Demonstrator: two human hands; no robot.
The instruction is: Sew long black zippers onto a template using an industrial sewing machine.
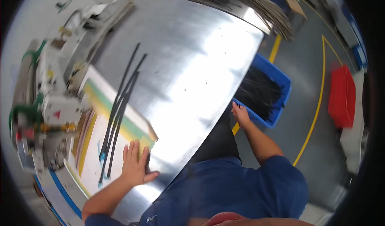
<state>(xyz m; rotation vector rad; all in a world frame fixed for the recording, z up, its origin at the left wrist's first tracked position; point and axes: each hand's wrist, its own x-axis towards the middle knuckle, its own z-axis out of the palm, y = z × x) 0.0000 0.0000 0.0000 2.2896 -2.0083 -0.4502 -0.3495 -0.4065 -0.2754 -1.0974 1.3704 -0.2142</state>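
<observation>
Reaching into the blue bin [280, 90], the right hand [240, 114] cannot be judged open or closed, the left hand [135, 164] is pressed flat, and the black strips [120, 105] risk being dislodged by leaning.

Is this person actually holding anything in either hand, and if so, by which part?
Nothing is clearly held. The left hand lies flat on a white board; the right hand reaches to the blue bin rim, its grip unclear.

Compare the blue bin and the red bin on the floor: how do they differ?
The blue bin stands right beside the shiny table, within touch of the right hand; the red bin stands apart, beyond the yellow floor line. The blue bin is open and holds dark strands; what the red bin holds cannot be seen. Both are rectangular and rest on the grey floor.
</observation>
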